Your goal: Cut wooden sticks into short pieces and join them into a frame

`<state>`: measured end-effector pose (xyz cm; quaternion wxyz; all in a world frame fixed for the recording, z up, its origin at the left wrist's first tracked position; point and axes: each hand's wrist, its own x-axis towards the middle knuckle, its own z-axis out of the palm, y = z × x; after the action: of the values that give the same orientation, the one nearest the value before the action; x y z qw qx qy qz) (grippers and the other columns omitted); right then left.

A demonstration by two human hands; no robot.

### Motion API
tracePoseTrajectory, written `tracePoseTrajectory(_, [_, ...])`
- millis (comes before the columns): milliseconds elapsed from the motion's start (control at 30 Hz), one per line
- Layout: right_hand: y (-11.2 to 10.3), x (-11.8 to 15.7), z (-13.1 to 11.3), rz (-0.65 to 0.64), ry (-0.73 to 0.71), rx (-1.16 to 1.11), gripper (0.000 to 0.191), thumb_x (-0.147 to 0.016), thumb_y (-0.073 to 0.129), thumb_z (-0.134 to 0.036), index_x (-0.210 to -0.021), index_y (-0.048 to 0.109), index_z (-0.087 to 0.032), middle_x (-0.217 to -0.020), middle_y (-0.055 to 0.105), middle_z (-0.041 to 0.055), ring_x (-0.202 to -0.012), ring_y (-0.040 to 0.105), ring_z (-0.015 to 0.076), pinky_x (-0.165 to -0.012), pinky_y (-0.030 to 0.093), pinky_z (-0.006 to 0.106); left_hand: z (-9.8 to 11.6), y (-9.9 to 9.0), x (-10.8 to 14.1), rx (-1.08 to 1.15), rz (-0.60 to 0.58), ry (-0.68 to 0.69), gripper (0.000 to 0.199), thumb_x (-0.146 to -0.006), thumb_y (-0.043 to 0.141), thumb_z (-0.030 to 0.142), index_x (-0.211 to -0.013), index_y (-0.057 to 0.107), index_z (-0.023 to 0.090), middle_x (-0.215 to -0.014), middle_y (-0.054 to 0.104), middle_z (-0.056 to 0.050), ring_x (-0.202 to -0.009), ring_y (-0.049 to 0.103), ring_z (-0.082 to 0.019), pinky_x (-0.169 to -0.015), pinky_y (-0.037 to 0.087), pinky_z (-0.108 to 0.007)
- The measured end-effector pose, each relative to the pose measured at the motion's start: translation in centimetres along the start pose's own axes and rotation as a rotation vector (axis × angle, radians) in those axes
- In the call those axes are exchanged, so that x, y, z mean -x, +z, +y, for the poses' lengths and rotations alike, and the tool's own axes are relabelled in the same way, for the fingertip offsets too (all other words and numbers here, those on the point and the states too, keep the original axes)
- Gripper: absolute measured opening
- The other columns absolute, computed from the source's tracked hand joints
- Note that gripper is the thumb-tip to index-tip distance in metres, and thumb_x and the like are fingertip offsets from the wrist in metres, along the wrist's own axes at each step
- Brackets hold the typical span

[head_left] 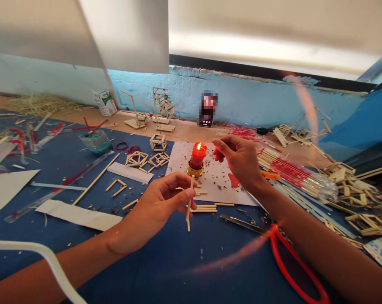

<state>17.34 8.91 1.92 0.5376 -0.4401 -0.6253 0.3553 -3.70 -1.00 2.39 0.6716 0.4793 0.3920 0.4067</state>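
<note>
My left hand (168, 202) is closed round a short wooden stick (192, 190), pinched nearly upright between thumb and fingers. A second stick end (188, 224) shows just below it; whether they are joined I cannot tell. My right hand (233, 154) is pinched just right of the lit candle's flame. What its fingertips hold, if anything, is too small to make out. The red candle (197, 157) burns on a gold-coloured holder (195, 169), standing on a white sheet (219, 185) strewn with dark crumbs. Cut sticks (205, 208) lie beside my left hand.
Small stick frames (158, 142) stand left of the candle. Red-handled scissors (292, 266) and a cutter knife (240, 222) lie near my right forearm. Bundled red-tipped sticks (289, 169) are on the right. A phone (206, 112) leans on the wall; a bowl (95, 141) sits left.
</note>
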Motion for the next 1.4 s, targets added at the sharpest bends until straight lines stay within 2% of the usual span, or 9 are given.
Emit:
tracePoseTrajectory(100, [-0.5, 0.6, -1.4, 0.044, 0.046, -0.164, 0.008, -0.092, 0.065, -0.031, -0.09, 0.065, -0.023, -0.081, 0.073, 0.003, -0.069, 0.068, 0.0158, -0.067, 0.057, 0.032, -0.3, -0.1, 0.2, 0.09, -0.049, 0.013, 0.018, -0.086, 0.079, 0.03, -0.093, 0.067, 0.018, -0.077, 0.066, 0.001, -0.064, 0.064, -0.011, -0.06, 0.055, -0.022])
tracePoseTrajectory(200, [-1.3, 2.7, -3.6, 0.004, 0.088, -0.258, 0.004, -0.093, 0.063, -0.029, -0.094, 0.067, -0.027, -0.089, 0.073, 0.0017, -0.082, 0.07, 0.0171, -0.077, 0.059, 0.033, -0.8, -0.1, 0.5, 0.163, -0.1, 0.03, 0.016, -0.086, 0.08, 0.027, -0.092, 0.069, 0.018, -0.077, 0.068, 0.001, -0.065, 0.066, -0.011, -0.061, 0.056, -0.021])
tracePoseTrajectory(367, [-0.9, 7.8, -5.8, -0.087, 0.278, -0.449, 0.007, -0.083, 0.079, -0.03, -0.09, 0.076, -0.031, -0.073, 0.072, -0.0019, -0.066, 0.067, 0.0139, -0.065, 0.058, 0.027, -1.1, 0.2, 0.8, 0.204, -0.125, 0.018, 0.015, -0.086, 0.081, 0.025, -0.088, 0.069, 0.017, -0.075, 0.069, 0.001, -0.066, 0.067, -0.011, -0.063, 0.057, -0.021])
tracePoseTrajectory(500, [0.3, 10.0, -5.3, -0.173, 0.376, -0.529, 0.008, -0.085, 0.08, -0.035, -0.089, 0.076, -0.029, -0.077, 0.076, -0.0003, -0.075, 0.074, 0.0172, -0.077, 0.061, 0.031, -1.1, 0.4, 0.9, 0.211, -0.119, 0.002, 0.014, -0.086, 0.081, 0.024, -0.087, 0.069, 0.017, -0.077, 0.07, 0.001, -0.069, 0.067, -0.011, -0.065, 0.058, -0.021])
tracePoseTrajectory(633, [0.6, 10.1, -4.6, -0.165, 0.355, -0.539, 0.007, -0.087, 0.078, -0.035, -0.089, 0.075, -0.029, -0.081, 0.077, -0.0003, -0.08, 0.076, 0.0182, -0.082, 0.062, 0.034, -1.2, 0.4, 1.0, 0.253, -0.122, -0.016, 0.016, -0.082, 0.084, 0.023, -0.086, 0.07, 0.017, -0.076, 0.069, 0.0, -0.068, 0.066, -0.012, -0.063, 0.06, -0.023])
tracePoseTrajectory(833, [0.3, 10.2, -4.6, -0.176, 0.379, -0.508, 0.013, -0.086, 0.079, -0.039, -0.086, 0.072, -0.028, -0.067, 0.073, -0.0013, -0.077, 0.077, 0.0215, -0.078, 0.062, 0.036, -1.3, 0.5, 1.1, 0.31, -0.144, -0.037, 0.011, -0.082, 0.084, 0.018, -0.085, 0.074, 0.017, -0.08, 0.071, -0.001, -0.07, 0.067, -0.011, -0.063, 0.061, -0.021])
tracePoseTrajectory(1133, [0.1, 10.4, -4.3, -0.222, 0.379, -0.498, 0.011, -0.091, 0.075, -0.037, -0.085, 0.073, -0.029, -0.068, 0.074, -0.0028, -0.076, 0.074, 0.0163, -0.08, 0.059, 0.029, -1.5, 0.3, 1.1, 0.309, -0.165, -0.038, 0.008, -0.084, 0.082, 0.017, -0.087, 0.074, 0.018, -0.08, 0.072, 0.0, -0.071, 0.066, -0.011, -0.065, 0.063, -0.025])
tracePoseTrajectory(1267, [0.2, 10.6, -4.2, -0.226, 0.367, -0.489, 0.01, -0.092, 0.075, -0.036, -0.086, 0.073, -0.028, -0.069, 0.074, -0.0027, -0.077, 0.075, 0.0161, -0.08, 0.059, 0.028, -1.7, 0.2, 1.1, 0.293, -0.158, -0.029, 0.008, -0.084, 0.082, 0.017, -0.087, 0.075, 0.019, -0.083, 0.074, 0.0, -0.072, 0.067, -0.011, -0.066, 0.062, -0.024])
tracePoseTrajectory(1400, [0.3, 10.9, -4.2, -0.195, 0.313, -0.409, 0.011, -0.093, 0.073, -0.034, -0.086, 0.072, -0.027, -0.069, 0.074, -0.002, -0.071, 0.074, 0.0157, -0.073, 0.06, 0.027, -1.6, 0.4, 1.1, 0.278, -0.129, -0.048, 0.01, -0.082, 0.084, 0.018, -0.085, 0.074, 0.018, -0.082, 0.077, -0.001, -0.071, 0.068, -0.011, -0.065, 0.06, -0.021])
